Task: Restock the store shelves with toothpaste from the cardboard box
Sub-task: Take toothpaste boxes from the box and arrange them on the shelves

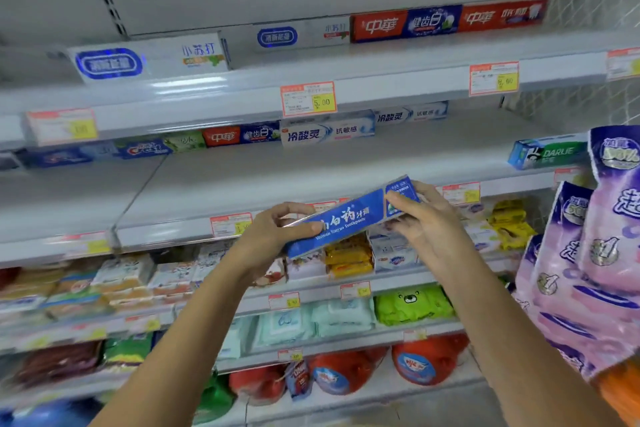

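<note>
Both grips hold one blue toothpaste box (349,217): left grip (273,236) curled round its lower end, right grip (427,218) pinching the upper end.
It tilts up to the right, in the air before the middle shelf (311,166). The left thumb hides part of its print; goods below are blurred; purple packs (588,253) are cut off at the right.

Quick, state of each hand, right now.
Left hand: holding the blue toothpaste box at its lower left end.
Right hand: holding the same box at its upper right end.
</note>
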A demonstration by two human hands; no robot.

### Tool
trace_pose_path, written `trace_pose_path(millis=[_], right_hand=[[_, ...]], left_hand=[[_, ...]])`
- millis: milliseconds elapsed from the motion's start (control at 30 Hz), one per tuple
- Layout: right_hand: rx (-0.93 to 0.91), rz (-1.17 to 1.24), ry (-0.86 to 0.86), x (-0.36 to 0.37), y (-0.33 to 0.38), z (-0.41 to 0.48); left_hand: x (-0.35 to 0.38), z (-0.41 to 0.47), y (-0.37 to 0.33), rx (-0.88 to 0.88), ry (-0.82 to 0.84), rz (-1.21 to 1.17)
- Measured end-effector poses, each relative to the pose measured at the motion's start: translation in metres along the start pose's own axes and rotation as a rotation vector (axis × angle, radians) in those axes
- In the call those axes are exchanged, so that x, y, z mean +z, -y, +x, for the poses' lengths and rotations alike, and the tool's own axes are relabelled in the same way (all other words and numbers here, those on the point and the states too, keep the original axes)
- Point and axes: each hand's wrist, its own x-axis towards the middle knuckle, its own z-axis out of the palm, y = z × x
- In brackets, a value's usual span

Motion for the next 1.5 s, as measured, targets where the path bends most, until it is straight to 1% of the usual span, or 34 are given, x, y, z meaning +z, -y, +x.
trace_pose_path(millis=[67, 167, 233, 333, 467, 533, 600, 700, 767, 833, 933, 1000, 1100, 1133, 1167, 1200, 1233, 1267, 1300, 1333, 1367, 1400, 1433, 1500], right_hand=[[-0.005, -0.134, 0.035, 0.012, -0.002, -0.002], [0.065, -0.353, 0.191, 0.044, -0.017, -0.004], [0.094, -0.415, 0.275, 0.072, -0.033, -0.005], [0.098, -0.426, 0.330, 0.117, -0.057, -0.009], [0.137, -0.384, 0.403, 0.171, -0.088, -0.015], [0.149, -0.400, 0.435, 0.199, -0.105, -0.019], [0.125, -0.429, 0.476, 0.227, -0.123, -0.026], [0.034, -0.465, 0.603, 0.270, -0.151, -0.042], [-0.078, -0.518, 0.687, 0.295, -0.168, -0.054], [-0.212, -0.630, 0.761, 0.319, -0.183, -0.064], [-0.421, -0.978, 0.866, 0.345, -0.200, -0.061], [-0.484, -1.202, 0.852, 0.357, -0.214, -0.045], [-0.510, -1.390, 0.691, 0.372, -0.235, -0.017], [-0.486, -1.416, 0.646, 0.378, -0.242, -0.011], [-0.460, -1.422, 0.624, 0.384, -0.249, -0.007], [-0.453, -1.414, 0.617, 0.392, -0.255, -0.005], [-0.468, -1.404, 0.616, 0.401, -0.262, -0.004], [-0.495, -1.387, 0.609, 0.411, -0.267, -0.004], [-0.519, -1.362, 0.596, 0.421, -0.271, -0.004], [-0.532, -1.340, 0.580, 0.431, -0.274, -0.004], [-0.540, -1.326, 0.570, 0.441, -0.276, -0.005], [-0.537, -1.314, 0.570, 0.451, -0.278, -0.006], [-0.523, -1.295, 0.584, 0.459, -0.278, -0.009], [-0.448, -1.223, 0.680, 0.477, -0.279, -0.019]], left_hand=[[-0.025, -0.013, 0.008, 0.031, -0.148, -0.157], [-0.056, -0.038, 0.018, 0.051, -0.341, -0.365], [-0.076, -0.052, 0.026, 0.088, -0.432, -0.512], [-0.103, -0.073, 0.032, 0.141, -0.556, -0.737], [-0.138, -0.103, 0.033, 0.207, -0.634, -1.001], [-0.162, -0.118, 0.039, 0.204, -0.661, -1.081], [-0.189, -0.131, 0.046, 0.170, -0.681, -1.150], [-0.229, -0.145, 0.054, 0.128, -0.676, -1.264], [-0.252, -0.152, 0.063, 0.129, -0.686, -1.296], [-0.279, -0.160, 0.072, 0.150, -0.739, -1.320], [-0.324, -0.181, 0.088, 0.207, -0.791, -1.282], [-0.353, -0.202, 0.102, 0.223, -0.808, -1.202], [-0.388, -0.228, 0.121, 0.246, -0.729, -1.126], [-0.395, -0.233, 0.120, 0.266, -0.645, -1.131], [-0.399, -0.242, 0.125, 0.332, -0.514, -1.137], [-0.403, -0.249, 0.131, 0.372, -0.434, -1.099], [-0.409, -0.254, 0.140, 0.337, -0.432, -1.026], [-0.416, -0.259, 0.147, 0.192, -0.546, -1.007], [-0.424, -0.263, 0.157, 0.100, -0.648, -0.931], [-0.430, -0.265, 0.159, 0.086, -0.669, -0.940], [-0.437, -0.264, 0.154, 0.133, -0.654, -1.039], [-0.442, -0.261, 0.145, 0.154, -0.693, -1.126], [-0.449, -0.257, 0.141, 0.150, -0.751, -1.189], [-0.458, -0.251, 0.129, 0.116, -0.894, -1.171]])
